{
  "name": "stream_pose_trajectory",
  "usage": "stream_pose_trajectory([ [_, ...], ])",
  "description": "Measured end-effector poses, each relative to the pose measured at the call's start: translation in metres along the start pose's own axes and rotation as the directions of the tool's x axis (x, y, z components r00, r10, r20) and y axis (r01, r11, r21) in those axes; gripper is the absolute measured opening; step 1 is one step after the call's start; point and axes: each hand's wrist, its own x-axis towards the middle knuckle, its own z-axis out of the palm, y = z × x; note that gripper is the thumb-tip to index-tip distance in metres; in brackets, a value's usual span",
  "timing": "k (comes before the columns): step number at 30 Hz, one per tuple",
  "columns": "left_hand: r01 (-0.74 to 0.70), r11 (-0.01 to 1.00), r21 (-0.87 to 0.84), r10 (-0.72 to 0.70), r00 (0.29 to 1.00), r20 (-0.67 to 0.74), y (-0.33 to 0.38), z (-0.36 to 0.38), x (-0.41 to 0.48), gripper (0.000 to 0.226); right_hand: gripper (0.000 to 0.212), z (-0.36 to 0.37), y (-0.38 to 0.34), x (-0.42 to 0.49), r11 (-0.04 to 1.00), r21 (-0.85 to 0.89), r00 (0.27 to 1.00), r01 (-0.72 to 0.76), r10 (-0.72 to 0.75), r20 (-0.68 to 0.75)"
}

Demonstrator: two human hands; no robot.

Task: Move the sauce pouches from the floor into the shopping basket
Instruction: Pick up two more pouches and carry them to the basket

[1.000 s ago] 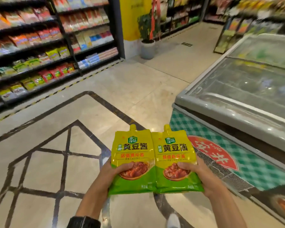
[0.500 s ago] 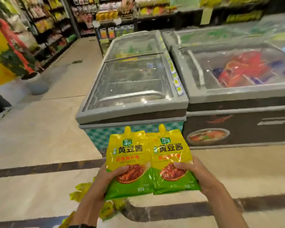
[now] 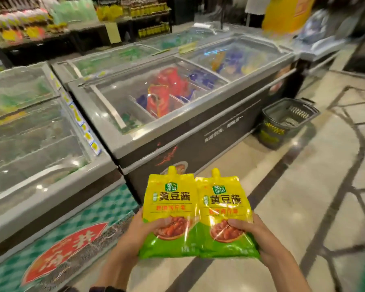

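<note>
The left pouch (image 3: 170, 207) is gripped low by the left hand (image 3: 133, 237), the right pouch (image 3: 224, 213) by the right hand (image 3: 261, 239), edges touching; the basket (image 3: 270, 131) stands well apart, on the floor beside the freezer (image 3: 135, 142); held only low down, a slick pouch could be dropped on the way, or the rim missed.

Glass-topped chest freezers stretch from 9 to 1 o'clock: a grey one with a green checked base (image 3: 30, 144) at 9, and a dark-sided one (image 3: 177, 131) at 12 with coloured packets under its lids. Stocked shelves (image 3: 30, 28) run behind at 11. A pale polished floor (image 3: 293, 197) with dark inlaid lines spreads from 3 to 5.
</note>
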Motion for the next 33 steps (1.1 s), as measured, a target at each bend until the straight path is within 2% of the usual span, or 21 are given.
stream_pose_trajectory([
  [2, 0.018, 0.999, 0.042, -0.021, 0.997, 0.070, 0.010, 0.019, 0.035, 0.092, 0.087, -0.019, -0.008, 0.007, 0.999, 0.037, 0.996, 0.029, -0.026, -0.082],
  [3, 0.026, 0.998, 0.052, -0.031, 0.994, 0.100, 0.014, 0.027, 0.054, 0.094, 0.089, -0.027, -0.013, 0.011, 0.998, 0.054, 0.992, 0.041, -0.034, -0.124],
  [6, 0.049, 0.997, 0.065, -0.061, 0.978, 0.200, 0.030, 0.054, 0.108, 0.068, 0.097, -0.049, -0.028, 0.030, 0.993, 0.073, 0.969, 0.088, -0.068, -0.238],
  [8, 0.067, 0.996, 0.064, -0.083, 0.956, 0.283, 0.043, 0.071, 0.146, 0.064, 0.102, -0.060, -0.041, 0.047, 0.988, 0.092, 0.948, 0.127, -0.094, -0.304],
  [13, 0.061, 0.986, 0.153, -0.119, 0.905, 0.408, 0.080, 0.108, 0.247, 0.111, 0.105, -0.081, -0.073, 0.091, 0.973, 0.131, 0.886, 0.190, -0.112, -0.451],
  [16, 0.068, 0.977, 0.201, -0.157, 0.869, 0.469, 0.101, 0.133, 0.300, 0.116, 0.099, -0.091, -0.097, 0.113, 0.965, 0.144, 0.848, 0.220, -0.117, -0.516],
  [18, 0.076, 0.975, 0.210, -0.177, 0.837, 0.517, 0.109, 0.153, 0.325, 0.114, 0.089, -0.101, -0.109, 0.123, 0.952, 0.176, 0.828, 0.250, -0.116, -0.548],
  [22, 0.099, 0.960, 0.263, -0.239, 0.781, 0.577, 0.127, 0.199, 0.379, 0.113, 0.080, -0.133, -0.134, 0.147, 0.936, 0.193, 0.778, 0.293, -0.116, -0.618],
  [25, 0.091, 0.948, 0.306, -0.269, 0.744, 0.612, 0.135, 0.243, 0.423, 0.111, 0.087, -0.169, -0.150, 0.170, 0.930, 0.202, 0.749, 0.308, -0.106, -0.654],
  [29, 0.112, 0.933, 0.343, -0.314, 0.718, 0.621, 0.149, 0.312, 0.477, 0.093, 0.101, -0.233, -0.184, 0.203, 0.925, 0.222, 0.734, 0.308, -0.082, -0.674],
  [33, 0.093, 0.925, 0.369, -0.317, 0.726, 0.611, 0.166, 0.382, 0.529, 0.109, 0.098, -0.299, -0.230, 0.233, 0.929, 0.211, 0.737, 0.304, -0.089, -0.670],
])
